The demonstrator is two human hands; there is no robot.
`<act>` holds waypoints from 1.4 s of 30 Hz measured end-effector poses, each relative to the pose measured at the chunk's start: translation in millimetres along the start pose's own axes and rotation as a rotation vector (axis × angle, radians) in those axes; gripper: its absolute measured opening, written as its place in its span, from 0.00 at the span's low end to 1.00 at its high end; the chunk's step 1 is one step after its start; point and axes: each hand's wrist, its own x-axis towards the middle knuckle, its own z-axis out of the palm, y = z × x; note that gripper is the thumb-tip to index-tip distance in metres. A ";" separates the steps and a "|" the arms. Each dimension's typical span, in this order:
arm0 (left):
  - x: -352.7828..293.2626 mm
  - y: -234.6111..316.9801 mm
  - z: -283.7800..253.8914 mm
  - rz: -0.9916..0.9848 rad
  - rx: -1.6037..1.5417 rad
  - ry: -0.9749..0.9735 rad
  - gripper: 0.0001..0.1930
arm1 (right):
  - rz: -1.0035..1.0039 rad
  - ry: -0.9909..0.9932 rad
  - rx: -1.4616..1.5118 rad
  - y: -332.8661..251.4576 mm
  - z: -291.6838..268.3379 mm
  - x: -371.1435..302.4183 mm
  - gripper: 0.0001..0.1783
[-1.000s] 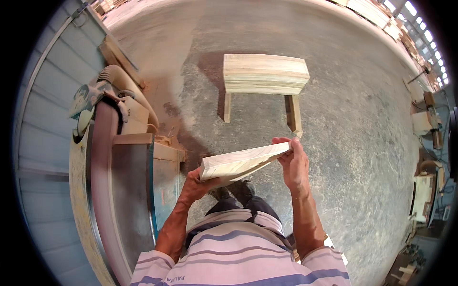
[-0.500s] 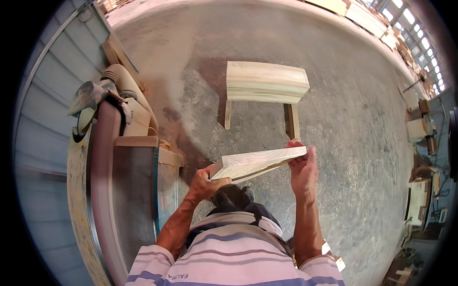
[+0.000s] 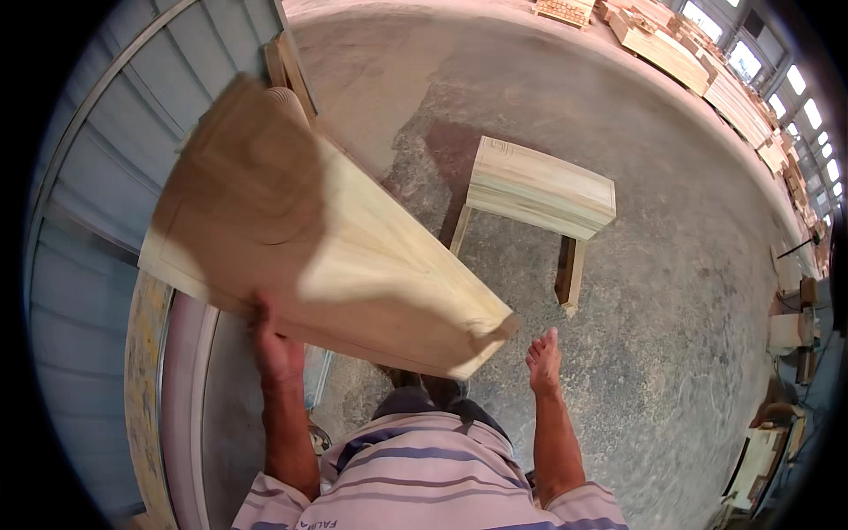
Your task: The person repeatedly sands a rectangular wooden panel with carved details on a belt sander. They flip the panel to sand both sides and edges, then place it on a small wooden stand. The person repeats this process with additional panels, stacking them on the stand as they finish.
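A broad pale wooden panel (image 3: pixel 371 256) is raised in front of me, tilted, with its broad face toward me and a dark shadow over its left part. My left hand (image 3: pixel 279 349) grips its lower edge left of the middle; the fingers behind the board are hidden. Just off the panel's right end, my right hand (image 3: pixel 545 360) is in the air with its fingers loosely apart and nothing in them. Farther off, more pale wooden panels (image 3: pixel 541 185) rest on wooden supports (image 3: pixel 571 269) on the floor.
To my left, a belt sander (image 3: pixel 183 380) with a reddish belt is partly covered by the raised panel. Beyond it rises a grey-blue ribbed wall (image 3: pixel 88 203). Stacked lumber (image 3: pixel 658 49) lines the far right. Wooden pieces and equipment (image 3: pixel 760 450) stand along the right side.
The panel has swung up and left, turning its broad face toward me. My right hand has let go of it, while my left hand still grips it. The view has turned.
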 end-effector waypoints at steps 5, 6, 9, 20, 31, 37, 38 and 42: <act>-31.8 8.8 -19.6 -0.083 -0.189 0.210 0.27 | -0.198 -0.222 0.111 -13.9 -3.3 2.0 0.35; -37.5 0.4 -31.6 -0.099 -0.224 0.238 0.26 | -0.157 -0.253 0.098 -23.6 -11.3 0.8 0.34; -48.9 -28.8 -71.6 -0.169 -0.239 0.306 0.26 | -0.137 -0.507 0.034 -46.5 -14.9 -14.0 0.34; -52.8 -98.5 -112.7 -0.362 -0.190 0.516 0.30 | -0.224 -0.578 -0.167 -58.3 -45.6 -36.6 0.37; -62.1 -136.6 -71.5 -0.383 -0.114 0.513 0.30 | -0.150 -0.662 -0.084 -35.0 9.8 -59.2 0.26; -41.9 -119.5 -67.4 -0.503 -0.081 0.564 0.34 | -0.049 -0.591 -0.079 -42.6 40.2 -70.6 0.27; -40.3 -120.3 -69.0 -0.494 -0.079 0.574 0.35 | -0.035 -0.573 -0.064 -40.0 39.7 -66.4 0.27; -33.8 -119.1 -74.7 -0.493 -0.070 0.555 0.35 | -0.023 -0.527 -0.064 -34.1 46.1 -61.0 0.28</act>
